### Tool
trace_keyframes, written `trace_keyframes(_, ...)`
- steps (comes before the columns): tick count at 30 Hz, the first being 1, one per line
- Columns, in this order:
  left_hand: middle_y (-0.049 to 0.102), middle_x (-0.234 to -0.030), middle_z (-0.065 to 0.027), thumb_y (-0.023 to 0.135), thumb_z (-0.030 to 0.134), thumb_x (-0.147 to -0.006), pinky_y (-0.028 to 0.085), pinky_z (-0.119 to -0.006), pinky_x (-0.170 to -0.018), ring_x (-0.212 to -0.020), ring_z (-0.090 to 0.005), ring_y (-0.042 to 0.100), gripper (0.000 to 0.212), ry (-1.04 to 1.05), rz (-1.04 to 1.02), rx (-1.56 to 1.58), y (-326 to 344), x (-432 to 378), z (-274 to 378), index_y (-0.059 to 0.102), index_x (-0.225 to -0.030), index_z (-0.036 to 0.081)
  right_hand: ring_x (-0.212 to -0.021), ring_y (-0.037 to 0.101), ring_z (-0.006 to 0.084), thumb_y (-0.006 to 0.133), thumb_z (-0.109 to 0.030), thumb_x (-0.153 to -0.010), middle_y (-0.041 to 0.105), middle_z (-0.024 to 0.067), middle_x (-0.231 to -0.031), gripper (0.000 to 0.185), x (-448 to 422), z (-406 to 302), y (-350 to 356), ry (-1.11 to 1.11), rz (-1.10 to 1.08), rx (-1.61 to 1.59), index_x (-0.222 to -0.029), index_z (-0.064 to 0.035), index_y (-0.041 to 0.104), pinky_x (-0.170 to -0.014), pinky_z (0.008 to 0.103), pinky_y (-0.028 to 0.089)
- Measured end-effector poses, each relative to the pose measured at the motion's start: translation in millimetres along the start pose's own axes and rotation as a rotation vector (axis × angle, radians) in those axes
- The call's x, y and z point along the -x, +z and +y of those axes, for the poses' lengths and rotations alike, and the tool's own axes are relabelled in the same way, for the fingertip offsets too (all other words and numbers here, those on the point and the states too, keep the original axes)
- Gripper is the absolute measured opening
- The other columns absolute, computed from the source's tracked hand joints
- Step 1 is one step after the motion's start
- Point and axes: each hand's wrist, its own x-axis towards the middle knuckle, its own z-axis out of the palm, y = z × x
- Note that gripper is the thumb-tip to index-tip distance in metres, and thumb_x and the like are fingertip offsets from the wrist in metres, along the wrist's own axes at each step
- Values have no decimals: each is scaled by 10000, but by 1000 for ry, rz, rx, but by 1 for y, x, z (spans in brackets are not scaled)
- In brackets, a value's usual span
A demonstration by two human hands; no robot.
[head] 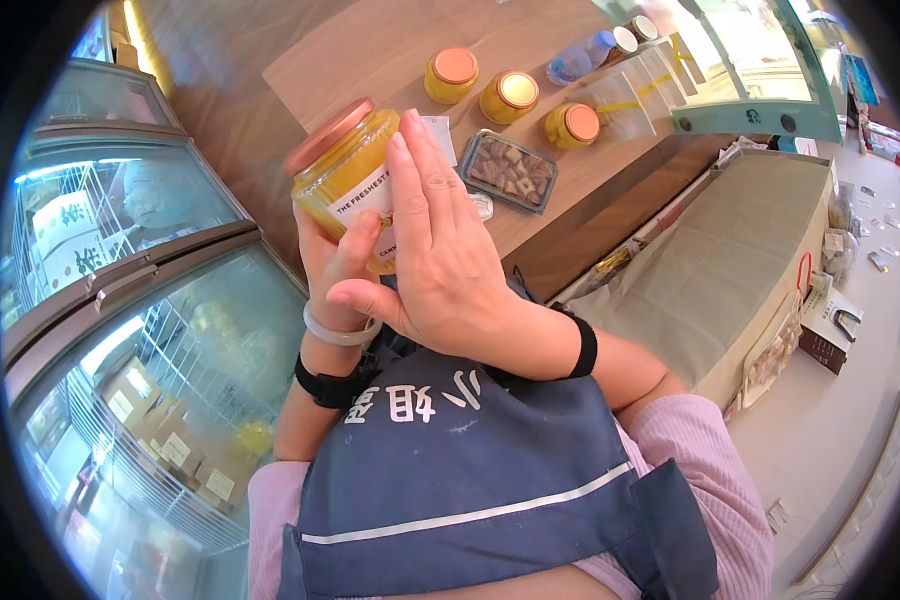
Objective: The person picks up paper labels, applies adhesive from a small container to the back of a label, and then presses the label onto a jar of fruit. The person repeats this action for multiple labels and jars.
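A glass jar [328, 171] with yellow contents and a copper-coloured lid [330, 135] is tilted in front of my chest. My left hand [330, 274] holds it from below, with the thumb across its front. On its side is a white label [356, 196] that bears writing. Against the label's right part lies my right hand [450, 255], flat, its fingers straight and its thumb held out. That hand hides the jar's right side and part of the label.
Three similar jars [451, 75] stand on the wooden table [345, 56], near a clear plastic box [510, 169] of brown pieces. A water bottle [574, 61] and paper cups [624, 40] stand behind. Glass-door refrigerators [127, 202] line the left; a covered box [712, 247] stands right.
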Motion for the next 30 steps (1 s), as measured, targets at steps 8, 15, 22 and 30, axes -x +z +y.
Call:
trace_keyframes(8, 456, -1280, -133, 685, 282, -731, 442, -364, -932, -1129, -232, 507, 709, 14, -14, -11, -1, -3, -12, 332, -1296, 39, -1128, 470, 398, 614, -439, -799, 423, 329, -1223, 833, -13, 5, -7, 269, 4, -151, -1280, 150, 274, -926, 404, 396)
trace_keyframes(15, 505, -1226, -151, 645, 323, -750, 462, -374, -907, -1079, -265, 544, 706, -8, -79, -18, -5, 0, -19, 342, -1304, 7, -922, 585, 278, 356, -473, -934, 599, 197, -982, 551, -26, 45, -6, 708, -213, -927, -1138, 10, 524, -816, 311, 437)
trace_keyframes(22, 517, -1215, -156, 689, 355, -713, 481, -362, -880, -1058, -249, 563, 778, -170, -26, 228, -37, -1, -32, 341, -1300, -19, -878, 553, 102, 303, -507, -947, 609, 56, -964, 586, -38, 43, 2, 887, -185, -1161, -1048, 5, 570, -800, 231, 427)
trace_keyframes(30, 545, -1188, -148, 693, 412, -680, 499, -367, -862, -1026, -249, 585, 787, -240, -95, 313, -56, -18, -35, 396, -1275, -9, -769, 533, 145, 301, -551, -925, 599, 110, -827, 654, -39, 92, 24, 967, -90, -1131, -1009, 36, 576, -732, 268, 422)
